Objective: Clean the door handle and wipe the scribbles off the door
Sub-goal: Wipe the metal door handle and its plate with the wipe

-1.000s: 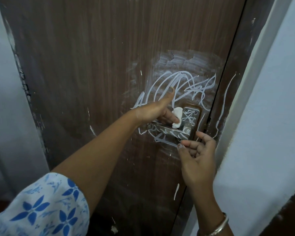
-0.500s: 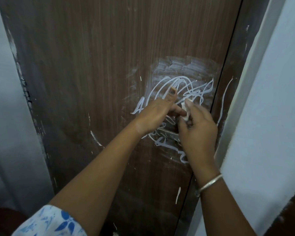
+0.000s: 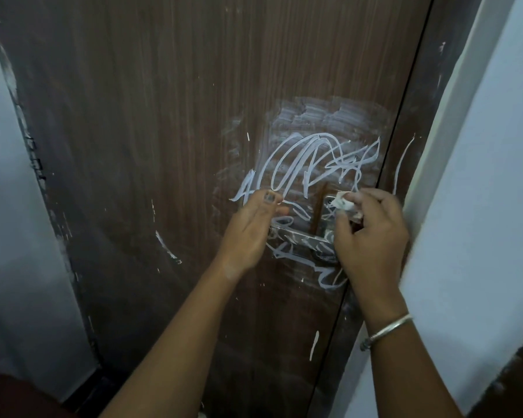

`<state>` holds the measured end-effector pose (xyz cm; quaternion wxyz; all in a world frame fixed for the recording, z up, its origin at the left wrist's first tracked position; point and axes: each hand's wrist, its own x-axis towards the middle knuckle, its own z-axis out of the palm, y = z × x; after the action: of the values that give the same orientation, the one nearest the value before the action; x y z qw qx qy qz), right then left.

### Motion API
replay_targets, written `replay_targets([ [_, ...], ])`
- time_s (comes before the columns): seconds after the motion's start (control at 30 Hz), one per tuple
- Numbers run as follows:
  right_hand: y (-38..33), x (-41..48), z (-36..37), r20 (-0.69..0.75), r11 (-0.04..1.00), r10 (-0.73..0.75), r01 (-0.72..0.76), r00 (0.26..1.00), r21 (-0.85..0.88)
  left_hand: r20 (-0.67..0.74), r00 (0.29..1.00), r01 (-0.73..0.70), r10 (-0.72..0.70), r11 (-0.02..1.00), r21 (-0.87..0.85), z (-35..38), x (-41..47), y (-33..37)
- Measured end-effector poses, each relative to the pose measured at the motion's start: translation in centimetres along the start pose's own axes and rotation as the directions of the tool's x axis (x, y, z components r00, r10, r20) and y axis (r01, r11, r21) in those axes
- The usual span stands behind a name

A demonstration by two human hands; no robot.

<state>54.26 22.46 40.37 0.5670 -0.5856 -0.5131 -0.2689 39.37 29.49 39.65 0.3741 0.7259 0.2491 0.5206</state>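
Note:
The brown wooden door carries white scribbles above and around the metal door handle, with a smeared white patch higher up. My right hand pinches a small white wad of tissue and presses it on the handle's back plate, which also has white marks. The left end of the lever lies under my left hand, whose fingers curl round it while the thumb points up against the door.
The dark door frame with a white stroke on it runs right beside my right hand. A pale wall stands close on the right, another wall on the left. A silver bangle circles my right wrist.
The tissue wad passed from my left hand to my right hand. My right hand rose from below the handle to the back plate. My left hand slid left onto the lever's end.

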Motion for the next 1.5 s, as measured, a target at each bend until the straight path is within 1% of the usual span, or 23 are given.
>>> replay_targets([
  [0.07, -0.1, 0.2, 0.2, 0.044, 0.996, -0.069, 0.071, 0.997, -0.045, -0.046, 0.998, 0.036, -0.040, 0.996, -0.078, -0.1, -0.1, -0.8],
  [0.17, -0.2, 0.5, 0.3, 0.069, 0.974, -0.175, 0.183, 0.982, -0.134, -0.053, 0.996, 0.057, -0.066, 0.988, -0.145, -0.2, -0.2, -1.3],
  [0.27, 0.0, 0.9, 0.3, 0.051, 0.960, -0.172, 0.179, 0.984, -0.216, -0.055, 0.996, 0.065, -0.077, 0.978, -0.197, -0.1, -0.5, -1.5],
  [0.37, 0.0, 0.9, 0.8, 0.096, 0.925, -0.253, 0.269, 0.963, -0.268, -0.061, 0.997, 0.041, -0.055, 0.978, -0.205, 0.1, -0.7, -1.6],
  [0.43, 0.1, 0.8, 1.3, 0.139, 0.907, -0.271, 0.301, 0.953, -0.295, -0.055, 0.998, 0.017, -0.029, 0.977, -0.212, 0.2, -0.8, -1.4],
  [0.5, 0.4, 0.7, 1.4, 0.152, 0.897, -0.255, 0.292, 0.955, -0.331, -0.061, 0.998, -0.007, -0.006, 0.978, -0.210, 0.2, -0.9, -1.3],
  [0.63, 0.8, 0.6, 1.3, 0.085, 0.917, -0.204, 0.221, 0.975, -0.331, -0.076, 0.997, -0.043, 0.027, 0.976, -0.214, 0.2, -1.1, -1.6],
  [0.7, 0.6, 0.8, 1.5, 0.069, 0.916, -0.221, 0.231, 0.973, -0.327, -0.087, 0.996, -0.043, 0.024, 0.973, -0.228, 0.3, -1.1, -1.6],
  [0.8, 0.2, 1.1, 1.9, 0.114, 0.903, -0.258, 0.282, 0.959, -0.324, -0.104, 0.995, -0.038, 0.012, 0.968, -0.247, 0.5, -1.1, -1.5],
  [0.9, 0.4, 1.0, 1.5, 0.158, 0.890, -0.235, 0.278, 0.959, -0.362, -0.127, 0.992, -0.046, 0.015, 0.969, -0.244, 0.7, -1.4, -1.7],
  [0.97, 0.7, 1.0, 0.9, 0.128, 0.898, -0.195, 0.230, 0.972, -0.376, -0.139, 0.990, -0.056, 0.023, 0.969, -0.242, 0.7, -1.7, -1.8],
  [1.03, 0.7, 1.0, 0.8, 0.090, 0.903, -0.189, 0.209, 0.978, -0.376, -0.159, 0.987, -0.064, 0.025, 0.968, -0.242, 0.7, -2.1, -1.8],
  [1.1, 0.4, 0.9, 1.2, 0.093, 0.897, -0.224, 0.242, 0.970, -0.370, -0.174, 0.984, -0.074, 0.032, 0.968, -0.239, 0.7, -2.4, -1.8],
  [1.23, 0.8, 0.9, 1.1, 0.162, 0.878, -0.290, 0.329, 0.943, -0.347, -0.184, 0.982, -0.076, 0.037, 0.975, -0.209, 0.9, -2.7, -1.5],
  [1.4, 0.7, 1.0, 1.0, 0.129, 0.900, -0.214, 0.247, 0.968, -0.360, -0.159, 0.987, -0.054, 0.016, 0.969, -0.242, 1.3, -3.0, -1.3],
  [1.5, 0.2, 1.0, 1.4, 0.187, 0.883, -0.289, 0.337, 0.939, -0.327, -0.161, 0.987, -0.033, -0.007, 0.969, -0.245, 1.5, -3.4, -1.3],
])
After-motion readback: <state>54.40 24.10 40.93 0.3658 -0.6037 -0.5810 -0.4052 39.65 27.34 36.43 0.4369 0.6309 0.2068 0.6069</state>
